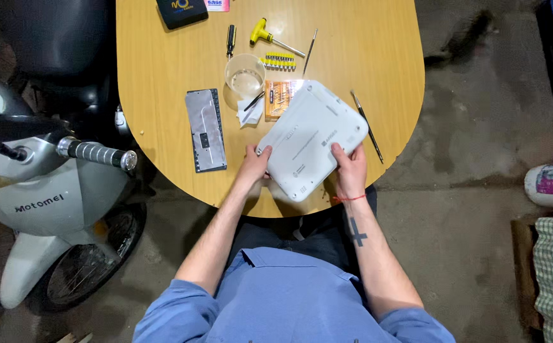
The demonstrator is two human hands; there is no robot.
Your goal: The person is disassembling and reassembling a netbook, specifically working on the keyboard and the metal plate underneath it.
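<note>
Laptop (311,140) pinched shut-side up between my left hand (253,166) and right hand (350,171); keep both grips even, low over desk (162,70).

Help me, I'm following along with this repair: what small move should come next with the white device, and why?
Probably lay the white device flat on the wooden table. Both the left hand and right hand grip its near edges, holding it tilted over the table edge, so neither is free for the yellow T-handle driver lying beyond it.

Bare table (162,63) left of the metal plate (205,130); tools crowd beyond the laptop (311,136).
</note>
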